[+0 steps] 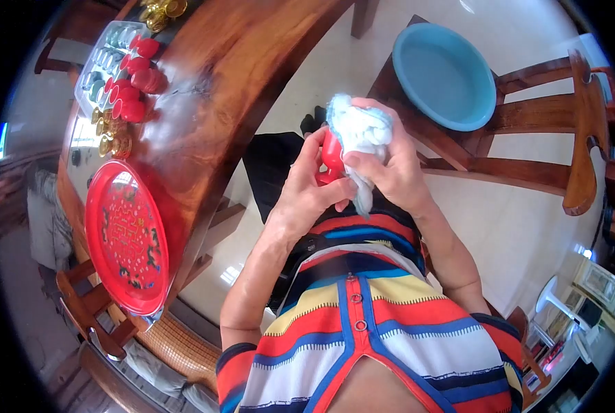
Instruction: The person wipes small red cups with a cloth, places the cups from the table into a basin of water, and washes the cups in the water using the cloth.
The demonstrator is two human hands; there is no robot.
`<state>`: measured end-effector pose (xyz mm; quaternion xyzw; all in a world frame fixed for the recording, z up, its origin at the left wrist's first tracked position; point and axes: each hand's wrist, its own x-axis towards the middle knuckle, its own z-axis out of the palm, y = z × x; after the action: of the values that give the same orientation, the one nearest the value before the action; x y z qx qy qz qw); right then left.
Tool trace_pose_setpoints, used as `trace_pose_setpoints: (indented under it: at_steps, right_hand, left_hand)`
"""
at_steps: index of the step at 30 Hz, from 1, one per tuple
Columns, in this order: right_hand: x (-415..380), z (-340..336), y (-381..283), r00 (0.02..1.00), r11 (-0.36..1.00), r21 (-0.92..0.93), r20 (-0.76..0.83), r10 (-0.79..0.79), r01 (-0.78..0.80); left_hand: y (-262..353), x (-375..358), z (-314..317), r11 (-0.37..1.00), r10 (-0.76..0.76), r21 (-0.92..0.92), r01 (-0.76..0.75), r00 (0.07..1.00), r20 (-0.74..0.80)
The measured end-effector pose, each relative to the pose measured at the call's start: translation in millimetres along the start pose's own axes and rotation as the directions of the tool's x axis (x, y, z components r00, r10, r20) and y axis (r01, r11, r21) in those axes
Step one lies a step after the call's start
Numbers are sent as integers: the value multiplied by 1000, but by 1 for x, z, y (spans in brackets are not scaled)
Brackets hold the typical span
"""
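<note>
Above my lap, my left hand point(309, 189) grips a small red goblet-shaped cup point(331, 153), its foot near my thumb. My right hand point(397, 162) is closed around a bunched white cloth with light-blue edging point(366, 131), which presses against the cup's side. A tail of the cloth hangs down between both hands. Part of the cup is hidden behind the cloth and my fingers.
Left, a wooden table point(231, 82) bears a red patterned tray point(159, 237), several red cups point(134, 89), gold cups point(118, 144) and a clear container point(83, 86) of small cups. A blue basin point(483, 113) sits on a wooden chair point(548, 113) at right.
</note>
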<state>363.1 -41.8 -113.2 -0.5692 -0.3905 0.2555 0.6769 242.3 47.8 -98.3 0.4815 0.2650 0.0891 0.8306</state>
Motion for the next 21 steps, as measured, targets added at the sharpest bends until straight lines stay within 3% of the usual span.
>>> trace_pose_setpoints:
  at_steps: [2,4,7,8,10,12,15,18,21]
  right_hand:
    - [1,2,0,999,997,60,-25,43,-42]
    - [1,3,2,993,998,-22,-106,56,-58]
    - [8,-4,5,948,941,259,-174,266,-216]
    - [12,-7,1,923,852,446,-125,364,-275]
    - [14,-14,-2,900,768,565,-98,426,-302]
    - [12,-20,-10,898,781,545,-109,426,-304]
    - [7,-33,-1,954,930,289,-126,273,-228]
    - [-2,-33,1,972,967,132,-56,228,-219]
    - [-5,-31,8,978,966,165,-24,208,-201]
  left_hand:
    - [-2,0,1,1000,19,0,-19,1000,-5]
    - [-2,-2,0,998,-56,14,55,998,21]
    - [2,-2,-1,991,-41,-119,53,994,100]
    - [5,-4,2,991,-42,-120,54,994,99]
    - [11,-7,9,954,-70,-288,81,996,49]
    - [8,-4,3,952,-35,-302,57,997,76]
    - [7,-2,-2,940,3,-341,36,993,114]
    - [7,1,0,939,-21,-340,50,996,89]
    - [3,5,-6,953,-74,-290,90,995,64]
